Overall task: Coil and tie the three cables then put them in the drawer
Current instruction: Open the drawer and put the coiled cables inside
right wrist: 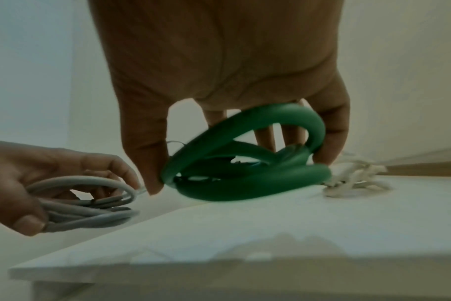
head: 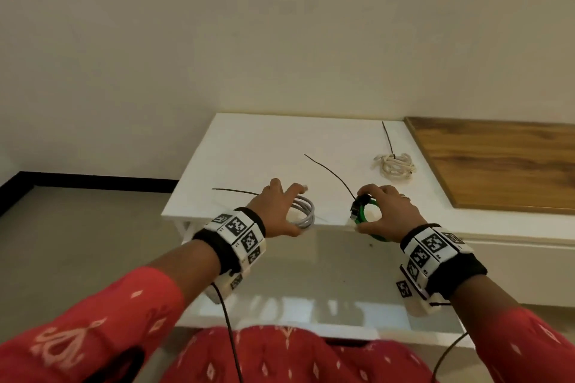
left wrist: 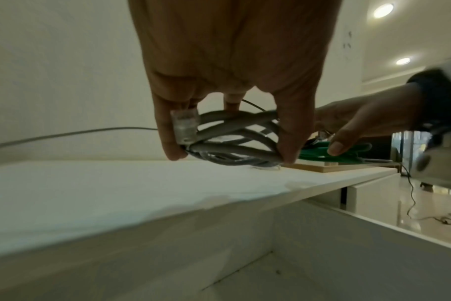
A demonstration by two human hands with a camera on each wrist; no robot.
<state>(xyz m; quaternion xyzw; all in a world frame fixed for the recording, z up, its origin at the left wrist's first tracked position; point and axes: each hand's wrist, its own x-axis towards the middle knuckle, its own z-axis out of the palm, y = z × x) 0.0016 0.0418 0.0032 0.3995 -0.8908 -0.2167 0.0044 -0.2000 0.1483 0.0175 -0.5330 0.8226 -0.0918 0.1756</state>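
My left hand grips a coiled grey cable at the front edge of the white table top; its clear plug shows by one finger. My right hand grips a coiled green cable just above the same edge. In the right wrist view the green cable hangs between thumb and fingers, with the grey cable to its left. A coiled cream cable lies tied at the back right of the table top. Below the hands the drawer stands open.
Thin dark twist ties trail from the coils: one to the left, one in the middle, one by the cream cable. A wooden panel lies to the right. The wall stands behind.
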